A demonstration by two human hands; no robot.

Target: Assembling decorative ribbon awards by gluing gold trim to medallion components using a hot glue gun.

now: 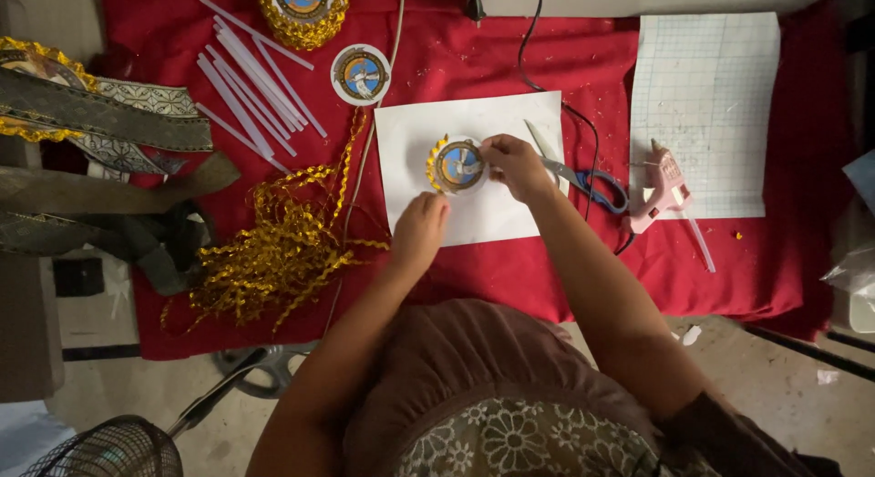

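Head view from where I was watching: the right hand (515, 164) was pinching the edge of a round badge (458, 165) lying on a white sheet (428, 135) on the red-covered surface (565, 258), while the left hand (419, 226) pressed gold trim (436, 164) against its lower left rim. Scissors (583, 176) and a pink glue gun (663, 187) sat just right of the sheet, with a loose pile of gold trim (273, 254) to the left.

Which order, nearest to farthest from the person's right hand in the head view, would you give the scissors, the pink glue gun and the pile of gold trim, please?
From the right hand:
1. Scissors, just to its right on the red cloth.
2. Pink glue gun, farther right, beside the grid paper.
3. Pile of gold trim, far over on the left.
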